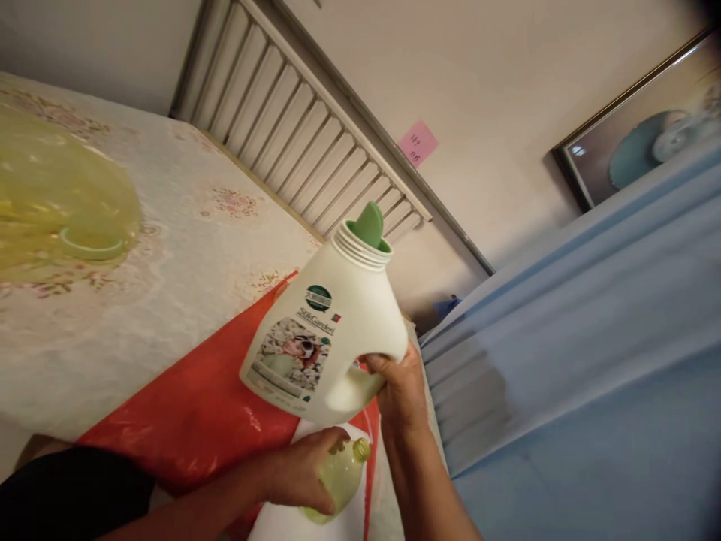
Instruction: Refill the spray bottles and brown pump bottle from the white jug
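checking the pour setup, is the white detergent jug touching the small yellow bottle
Cannot tell. In the head view the white detergent jug, held by the right hand, overlaps the small yellow bottle gripped by the left hand; neither gap nor contact shows plainly.

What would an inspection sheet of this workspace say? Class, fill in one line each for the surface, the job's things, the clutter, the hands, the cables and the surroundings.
Surface: bed cover with a pale floral pattern; a red plastic sheet lies over its near edge.
Job's things: white detergent jug, cap off, green spout showing, tilted; small yellowish bottle, open, below the jug.
Clutter: translucent yellow bag with a green ring on the bed.
Hands: right hand grips the jug's handle; left hand wraps the small bottle.
Cables: nothing seen.
Surroundings: slatted headboard, pink note on the wall, framed picture, blue curtain.
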`<state>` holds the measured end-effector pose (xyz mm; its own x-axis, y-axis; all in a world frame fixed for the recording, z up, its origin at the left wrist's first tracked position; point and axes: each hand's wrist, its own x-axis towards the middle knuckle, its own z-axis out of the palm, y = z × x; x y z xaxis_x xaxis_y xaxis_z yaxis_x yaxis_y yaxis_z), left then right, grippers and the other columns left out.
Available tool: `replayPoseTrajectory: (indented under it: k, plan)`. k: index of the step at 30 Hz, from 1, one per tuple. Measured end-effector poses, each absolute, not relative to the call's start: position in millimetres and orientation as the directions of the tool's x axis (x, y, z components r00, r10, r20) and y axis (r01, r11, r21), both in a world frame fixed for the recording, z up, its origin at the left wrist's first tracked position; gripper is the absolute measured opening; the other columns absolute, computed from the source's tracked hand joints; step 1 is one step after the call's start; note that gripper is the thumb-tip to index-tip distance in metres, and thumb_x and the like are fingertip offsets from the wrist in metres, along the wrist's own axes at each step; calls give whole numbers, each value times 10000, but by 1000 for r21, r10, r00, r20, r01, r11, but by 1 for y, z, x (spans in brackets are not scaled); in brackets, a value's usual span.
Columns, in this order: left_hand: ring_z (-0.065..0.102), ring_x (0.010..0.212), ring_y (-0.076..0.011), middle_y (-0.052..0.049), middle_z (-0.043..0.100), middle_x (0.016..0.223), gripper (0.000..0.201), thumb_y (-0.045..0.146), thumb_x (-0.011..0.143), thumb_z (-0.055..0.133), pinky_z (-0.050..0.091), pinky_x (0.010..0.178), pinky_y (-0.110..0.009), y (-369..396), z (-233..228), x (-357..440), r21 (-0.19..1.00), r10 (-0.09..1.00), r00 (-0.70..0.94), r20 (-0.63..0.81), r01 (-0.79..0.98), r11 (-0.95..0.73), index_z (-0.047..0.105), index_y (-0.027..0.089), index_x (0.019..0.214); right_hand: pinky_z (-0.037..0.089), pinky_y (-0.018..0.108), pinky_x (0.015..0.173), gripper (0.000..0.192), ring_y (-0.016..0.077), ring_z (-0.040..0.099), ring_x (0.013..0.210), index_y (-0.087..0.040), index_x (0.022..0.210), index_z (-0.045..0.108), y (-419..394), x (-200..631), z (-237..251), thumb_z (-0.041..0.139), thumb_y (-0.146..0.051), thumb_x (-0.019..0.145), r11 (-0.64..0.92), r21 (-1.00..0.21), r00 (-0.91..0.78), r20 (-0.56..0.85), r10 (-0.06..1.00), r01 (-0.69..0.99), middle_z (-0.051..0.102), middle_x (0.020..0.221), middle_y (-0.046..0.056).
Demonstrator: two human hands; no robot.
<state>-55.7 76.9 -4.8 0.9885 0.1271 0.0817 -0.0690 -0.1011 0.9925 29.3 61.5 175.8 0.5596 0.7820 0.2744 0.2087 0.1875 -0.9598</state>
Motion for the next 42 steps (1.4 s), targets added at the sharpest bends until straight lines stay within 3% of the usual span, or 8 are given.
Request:
replayPoseTrajectory:
  k: [3,7,12,16,19,27,34,42]
  plan:
    - [551,1166,-316,-60,582,1267,789,250,532,785,457,991,-405,80,-3,-59,992,159,985,67,-48,-117,500,267,1268,405,222,522,238,102,484,523,-173,746,643,50,44,193,745,-156,531,178,-936,570,328,753,304,615,604,-48]
    - [579,1137,-306,-54,598,1248,758,240,544,771,495,930,-370,85,1,-67,994,176,983,56,-38,-106,514,271,1257,344,218,477,190,96,436,483,-183,676,600,32,62,215,714,-177,525,99,-892,608,379,697,442,521,512,-70]
    - [557,1210,-295,-42,586,1310,766,203,570,727,485,968,-341,95,5,-80,991,185,978,94,-74,-109,504,287,1298,330,221,466,214,92,433,462,-180,686,598,11,80,233,700,-171,499,21,-885,668,367,648,466,544,507,-58]
    - [559,1215,-303,-47,573,1356,823,214,571,707,498,944,-335,105,5,-89,991,255,965,62,-28,-133,462,278,1354,336,224,464,205,98,442,459,-180,656,595,-2,89,236,700,-170,480,-47,-885,695,330,638,464,552,497,-53]
    - [596,1165,-302,-32,603,1331,803,202,588,671,510,908,-328,115,5,-97,988,318,945,76,-29,-150,454,275,1358,331,218,459,194,99,441,456,-179,644,602,-10,97,232,687,-163,470,-114,-882,701,279,656,457,551,487,-54]
    - [549,1263,-306,-64,593,1372,650,292,687,674,478,1003,-372,145,23,-120,986,532,841,96,-6,-169,470,252,1303,318,221,451,156,101,417,447,-174,653,632,-19,116,214,626,-183,498,-267,-768,636,226,738,582,550,493,-49]
    - [562,1244,-326,-73,634,1309,562,350,746,657,470,1014,-399,162,28,-128,980,622,769,149,-30,-198,487,199,1260,333,215,465,84,104,429,475,-180,639,597,-15,110,208,632,-210,568,-373,-641,567,118,815,670,521,513,-60]
    - [533,1279,-320,-178,533,1412,725,366,701,659,422,1075,-418,172,32,-129,961,688,719,100,108,-253,420,121,1339,349,221,485,92,118,439,518,-204,615,531,-11,107,199,623,-210,612,-392,-536,502,69,862,748,493,551,-65]
